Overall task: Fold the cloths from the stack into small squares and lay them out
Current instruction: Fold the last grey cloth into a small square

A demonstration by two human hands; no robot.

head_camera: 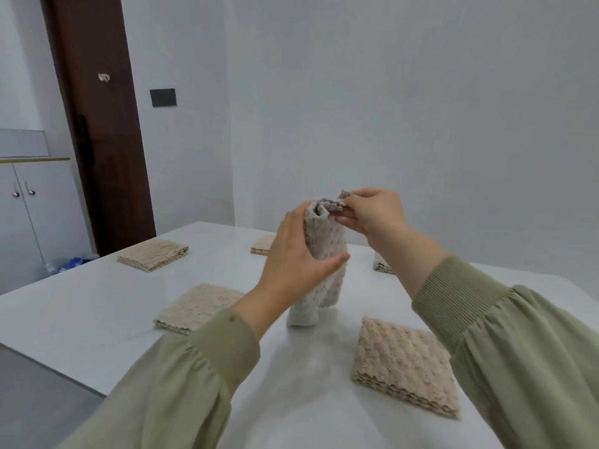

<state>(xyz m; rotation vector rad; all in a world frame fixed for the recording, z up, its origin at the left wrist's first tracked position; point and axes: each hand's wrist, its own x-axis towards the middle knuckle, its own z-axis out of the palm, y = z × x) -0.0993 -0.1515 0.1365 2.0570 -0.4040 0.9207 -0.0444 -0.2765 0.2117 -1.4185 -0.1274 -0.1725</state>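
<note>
Lower end of the mottled grey-white cloth (pixel 324 280): partly covered by the left wrist, and impossible to tell whether touching the table (pixel 97 303) or hanging just above it. Bunched into a loose upright roll over the table's middle. Gripped round the upper half by the left hand (pixel 295 254), thumb across the front, fingers mostly hidden behind the roll. Pinched at a raised top corner by the right hand (pixel 372 215), fingertips curled, just right of the left. Both forearms lifted and angled inward, in olive-green sleeves (pixel 486 319).

Spread around on the table, well apart:
- far-left folded square (pixel 154 254)
- near-left folded square (pixel 199 306)
- far-middle folded square (pixel 262 245), half hidden behind the left hand
- far-right folded square (pixel 381 265), mostly behind the right forearm
- layered pile (pixel 405 364), near right
</note>
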